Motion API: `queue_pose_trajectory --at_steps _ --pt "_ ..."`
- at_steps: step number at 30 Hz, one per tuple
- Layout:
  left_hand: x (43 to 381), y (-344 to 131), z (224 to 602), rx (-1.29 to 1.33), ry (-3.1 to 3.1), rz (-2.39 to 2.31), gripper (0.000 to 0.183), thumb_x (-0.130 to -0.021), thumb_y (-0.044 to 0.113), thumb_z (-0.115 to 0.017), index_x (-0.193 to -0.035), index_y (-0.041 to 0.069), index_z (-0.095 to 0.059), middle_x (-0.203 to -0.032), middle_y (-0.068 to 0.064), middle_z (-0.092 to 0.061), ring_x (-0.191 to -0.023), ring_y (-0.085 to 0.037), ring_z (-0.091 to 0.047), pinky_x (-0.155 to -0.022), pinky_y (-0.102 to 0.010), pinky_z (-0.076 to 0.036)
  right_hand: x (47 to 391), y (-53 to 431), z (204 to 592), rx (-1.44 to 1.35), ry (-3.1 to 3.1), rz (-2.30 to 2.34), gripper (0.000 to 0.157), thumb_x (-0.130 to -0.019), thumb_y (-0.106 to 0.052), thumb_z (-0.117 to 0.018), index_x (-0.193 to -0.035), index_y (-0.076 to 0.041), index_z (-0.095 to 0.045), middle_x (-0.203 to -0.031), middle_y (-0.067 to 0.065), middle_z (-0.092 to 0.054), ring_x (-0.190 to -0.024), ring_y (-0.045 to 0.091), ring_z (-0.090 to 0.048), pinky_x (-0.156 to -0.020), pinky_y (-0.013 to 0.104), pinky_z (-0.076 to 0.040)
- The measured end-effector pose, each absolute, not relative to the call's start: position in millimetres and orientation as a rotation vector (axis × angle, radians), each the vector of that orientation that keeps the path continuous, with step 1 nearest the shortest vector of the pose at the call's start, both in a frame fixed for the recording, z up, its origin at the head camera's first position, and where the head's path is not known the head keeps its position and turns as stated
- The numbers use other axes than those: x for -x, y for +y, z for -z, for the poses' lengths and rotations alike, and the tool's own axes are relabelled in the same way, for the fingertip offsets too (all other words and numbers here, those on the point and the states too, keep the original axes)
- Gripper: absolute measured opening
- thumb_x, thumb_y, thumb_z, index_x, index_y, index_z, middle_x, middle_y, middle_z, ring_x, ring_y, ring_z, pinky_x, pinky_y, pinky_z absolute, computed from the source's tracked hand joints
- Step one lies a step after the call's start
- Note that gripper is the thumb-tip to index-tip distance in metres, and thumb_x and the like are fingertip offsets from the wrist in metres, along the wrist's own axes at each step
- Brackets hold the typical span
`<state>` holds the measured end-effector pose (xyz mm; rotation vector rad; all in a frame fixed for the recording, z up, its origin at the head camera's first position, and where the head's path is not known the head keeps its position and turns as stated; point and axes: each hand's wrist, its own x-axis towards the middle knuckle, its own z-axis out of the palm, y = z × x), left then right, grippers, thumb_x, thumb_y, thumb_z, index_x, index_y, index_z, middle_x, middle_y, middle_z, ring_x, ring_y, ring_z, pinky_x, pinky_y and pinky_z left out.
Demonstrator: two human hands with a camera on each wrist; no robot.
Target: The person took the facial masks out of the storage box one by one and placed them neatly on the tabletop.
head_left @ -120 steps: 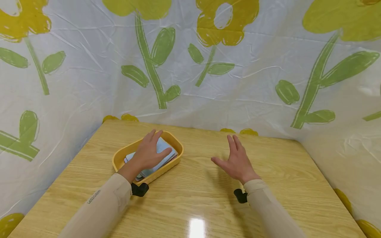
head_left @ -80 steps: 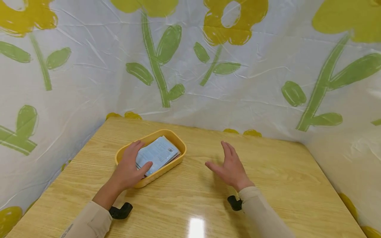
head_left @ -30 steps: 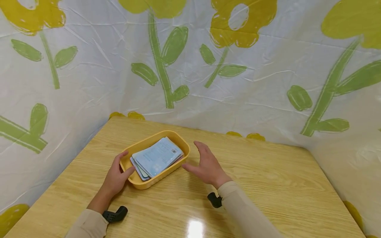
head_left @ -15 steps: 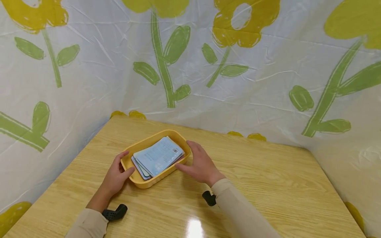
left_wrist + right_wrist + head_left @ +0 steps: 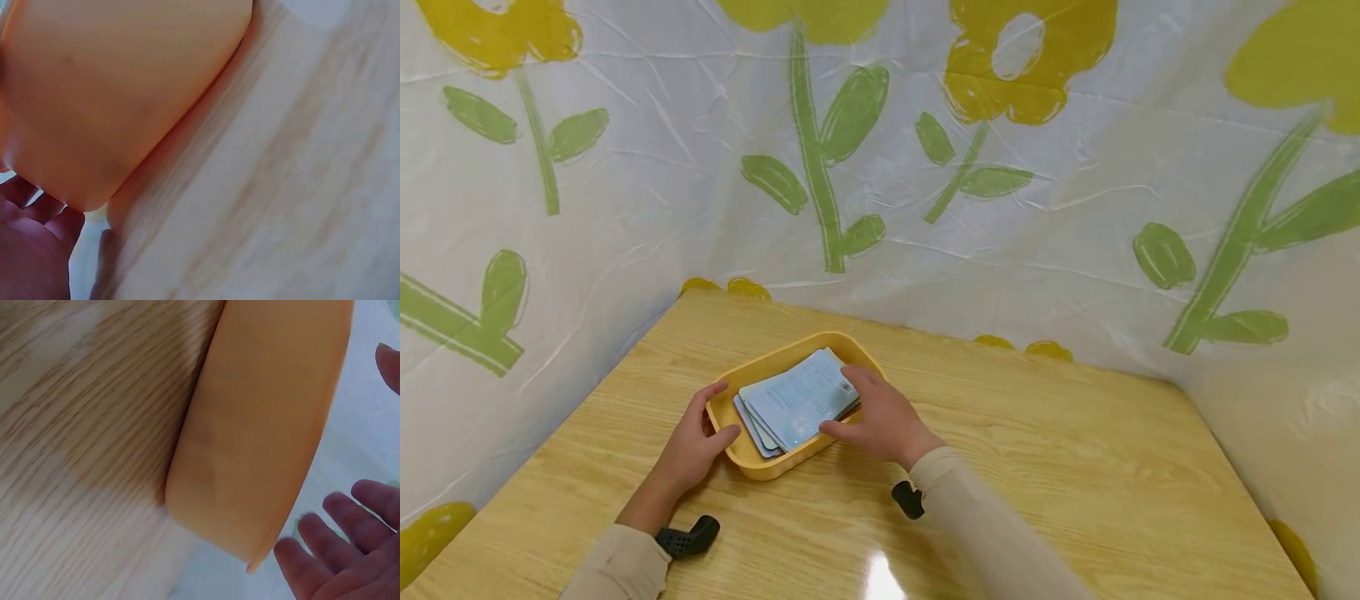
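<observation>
A yellow plastic storage basket [image 5: 760, 469] stands on the wooden table, its oblong body slanted up to the right. Inside lies a fanned stack of thin light-blue booklets [image 5: 793, 400], the top one with a barcode at its right end. My left hand [image 5: 688, 442] holds the basket's left end, thumb at the near side and fingers round the far side. Over the right end of the basket is my right hand [image 5: 887, 417], covering part of the booklets' right edge. Its fingers [image 5: 331, 547] are relaxed and spread above the rim in the right wrist view, gripping nothing.
The wooden table [image 5: 1037, 467] reaches to a white cloth backdrop [image 5: 700, 208] printed with yellow flowers, which hangs along its back and both sides. A black wrist mount [image 5: 688, 537] projects below the left wrist, another mount [image 5: 907, 500] below the right.
My left hand has drawn back from over the booklets to the basket's left end and taken hold there. My right hand has moved left from the table to above the basket's right end.
</observation>
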<state>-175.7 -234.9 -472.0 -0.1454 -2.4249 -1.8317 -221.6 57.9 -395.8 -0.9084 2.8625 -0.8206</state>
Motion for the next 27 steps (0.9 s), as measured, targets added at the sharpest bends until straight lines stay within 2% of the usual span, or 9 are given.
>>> queue_pose_trajectory --at_steps 3,6,8,12,14,23,27 --pt "176 -235 471 0.149 -2.443 1.82 0.068 -0.096 0.007 -0.06 -0.153 -0.002 -0.023 -0.158 -0.027 -0.021 -0.142 -0.041 -0.032 -0.107 -0.026 -0.035 221 55 397 0.904 2.864 0.757 0.079 -0.089 -0.044 -0.073 -0.148 -0.001 -0.043 -0.15 0.015 -0.046 -0.136 0.033 -0.044 -0.11 0.046 -0.038" --pt "176 -235 471 0.149 -2.455 1.805 0.068 -0.096 0.007 -0.06 -0.152 -0.002 -0.023 -0.158 -0.027 -0.021 -0.142 -0.042 -0.031 -0.109 -0.038 -0.033 222 51 398 0.902 2.859 0.722 0.077 -0.089 -0.043 -0.073 -0.147 -0.001 -0.045 -0.15 0.014 -0.047 -0.138 0.03 -0.043 -0.11 0.044 -0.038" --pt "177 -235 472 0.146 -2.456 1.798 0.067 -0.096 0.007 -0.06 -0.152 -0.002 -0.024 -0.158 -0.027 -0.021 -0.142 -0.042 -0.031 -0.108 -0.035 -0.034 223 48 399 0.903 2.853 0.722 0.076 -0.089 -0.043 -0.073 -0.147 -0.002 -0.047 -0.15 0.013 -0.047 -0.139 0.029 -0.041 -0.111 0.044 -0.037" --pt "177 -236 474 0.135 -2.452 1.801 0.067 -0.097 0.008 -0.06 -0.152 -0.002 -0.024 -0.158 -0.027 -0.021 -0.143 -0.041 -0.03 -0.103 -0.016 -0.034 226 40 401 0.929 2.847 0.743 0.075 -0.089 -0.044 -0.074 -0.145 -0.002 -0.05 -0.149 0.012 -0.048 -0.139 0.027 -0.042 -0.111 0.041 -0.037" --pt "177 -237 474 0.13 -2.446 1.805 0.067 -0.097 0.007 -0.06 -0.152 -0.002 -0.024 -0.158 -0.027 -0.021 -0.143 -0.041 -0.03 -0.099 -0.011 -0.033 227 35 402 0.939 2.844 0.746 0.075 -0.088 -0.045 -0.074 -0.144 -0.002 -0.05 -0.149 0.012 -0.049 -0.138 0.027 -0.043 -0.111 0.04 -0.037" --pt "176 -236 473 0.135 -2.414 1.845 0.068 -0.096 0.006 -0.06 -0.152 -0.002 -0.023 -0.158 -0.027 -0.021 -0.142 -0.041 -0.031 -0.097 -0.009 -0.034 234 19 402 0.879 2.829 0.675 0.08 -0.086 -0.048 -0.076 -0.145 -0.002 -0.049 -0.149 0.01 -0.049 -0.139 0.026 -0.042 -0.114 0.037 -0.033" --pt "176 -236 473 0.149 -2.414 1.839 0.069 -0.096 0.007 -0.061 -0.152 -0.002 -0.023 -0.158 -0.027 -0.021 -0.142 -0.041 -0.031 -0.1 -0.013 -0.034 238 17 403 0.803 2.82 0.648 0.082 -0.084 -0.049 -0.077 -0.146 -0.003 -0.049 -0.15 0.009 -0.048 -0.14 0.026 -0.04 -0.114 0.037 -0.032"
